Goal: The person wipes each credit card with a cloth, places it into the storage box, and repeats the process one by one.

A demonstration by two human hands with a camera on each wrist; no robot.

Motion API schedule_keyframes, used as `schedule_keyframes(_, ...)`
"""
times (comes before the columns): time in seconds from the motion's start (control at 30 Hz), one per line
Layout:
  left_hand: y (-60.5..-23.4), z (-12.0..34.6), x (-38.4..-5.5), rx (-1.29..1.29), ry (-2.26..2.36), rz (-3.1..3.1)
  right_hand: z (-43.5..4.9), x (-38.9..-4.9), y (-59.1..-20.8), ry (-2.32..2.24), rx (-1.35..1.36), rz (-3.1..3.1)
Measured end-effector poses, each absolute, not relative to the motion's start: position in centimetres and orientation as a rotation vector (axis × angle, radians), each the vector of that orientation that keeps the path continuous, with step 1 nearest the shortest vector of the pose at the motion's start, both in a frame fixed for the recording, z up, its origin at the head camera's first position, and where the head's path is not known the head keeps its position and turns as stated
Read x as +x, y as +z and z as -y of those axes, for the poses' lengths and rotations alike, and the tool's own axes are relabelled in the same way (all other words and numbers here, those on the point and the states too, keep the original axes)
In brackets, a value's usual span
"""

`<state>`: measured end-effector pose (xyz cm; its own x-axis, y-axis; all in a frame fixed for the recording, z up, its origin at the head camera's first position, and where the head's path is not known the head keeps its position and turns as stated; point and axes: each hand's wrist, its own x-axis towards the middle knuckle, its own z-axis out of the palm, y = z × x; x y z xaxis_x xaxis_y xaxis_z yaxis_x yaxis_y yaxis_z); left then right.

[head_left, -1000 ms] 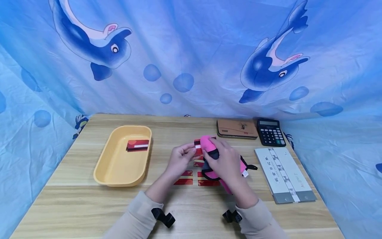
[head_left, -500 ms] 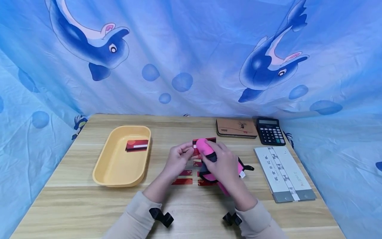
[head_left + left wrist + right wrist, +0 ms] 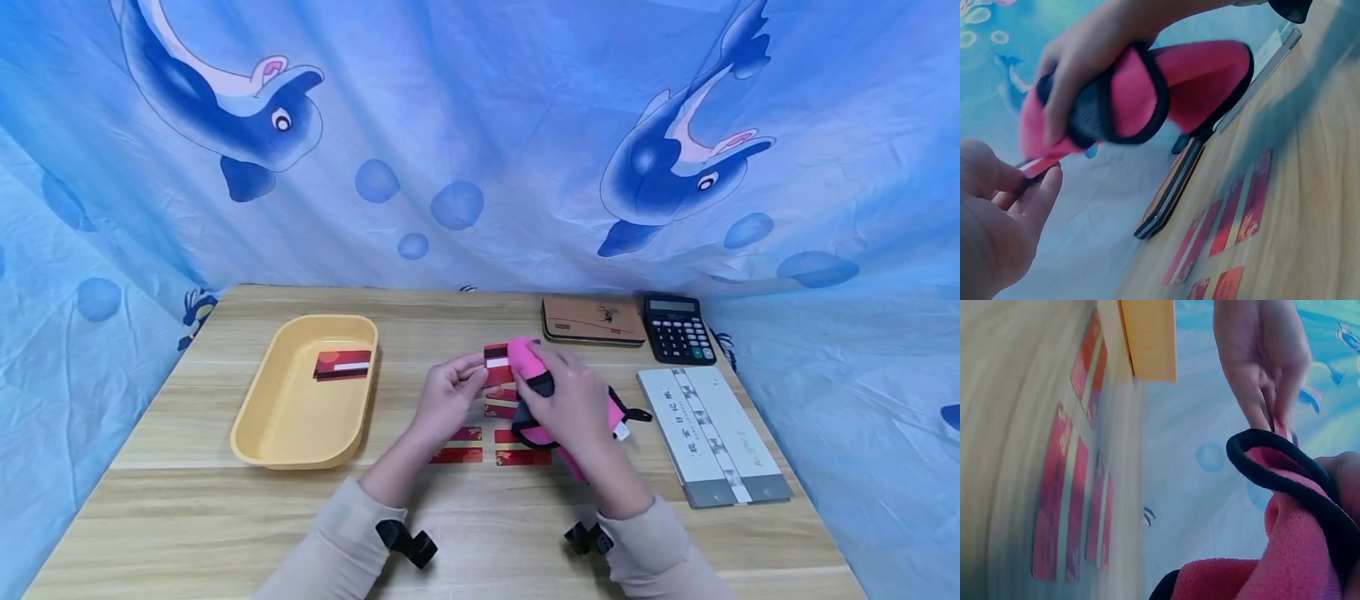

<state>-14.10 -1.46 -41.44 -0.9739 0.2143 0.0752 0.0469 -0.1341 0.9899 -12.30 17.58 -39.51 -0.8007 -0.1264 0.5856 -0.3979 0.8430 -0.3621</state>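
Note:
My left hand (image 3: 448, 398) pinches a red card (image 3: 498, 367) with a dark stripe and a white strip by its left edge, above the table. The right hand (image 3: 572, 398) grips a pink cloth (image 3: 528, 360) with black trim, folded over the card's right part and hiding it. In the left wrist view, the cloth (image 3: 1132, 100) hangs from the right hand's fingers, its loose end spreading toward the table. Below the hands, several red cards with a pale band lie flat, among them a front-left card (image 3: 459, 455) and a front-right card (image 3: 517, 458).
A yellow tray (image 3: 251, 408) stands at the left with red cards (image 3: 342, 365) lying inside. At the back right are a brown case (image 3: 592, 321) and a black calculator (image 3: 678, 333). A grey-white notebook (image 3: 705, 433) lies at the right edge. A blue dolphin curtain (image 3: 480, 125) hangs behind.
The right hand and cloth shifted slightly left, then back right and up along the card, baring more of its left end. The left hand kept its pinch nearly in place.

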Motion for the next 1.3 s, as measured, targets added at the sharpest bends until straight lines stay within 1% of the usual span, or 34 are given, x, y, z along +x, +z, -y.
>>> schedule_keyframes(0.2,-42.1,0.7,-13.9,0.405,2.177,-2.194,-15.3,-11.4,-39.5,0.649,0.556,2.399)
schedule_keyframes(0.43,-41.7,1.3,-13.9,0.398,2.238,-2.091,-15.8,-11.3,-39.6,0.607,0.450,2.389)
schedule_keyframes(0.83,-41.7,3.2,-13.7,0.232,2.323,-1.975,-19.2,-12.5,-40.3,0.663,0.256,2.433)
schedule_keyframes(1.03,-41.6,4.3,-13.6,0.125,2.309,-2.007,-20.0,-12.6,-40.5,0.670,0.246,2.445)
schedule_keyframes(1.3,-41.0,6.9,-14.1,-0.039,2.362,-2.004,-20.9,-12.6,-41.0,0.693,0.224,2.452)
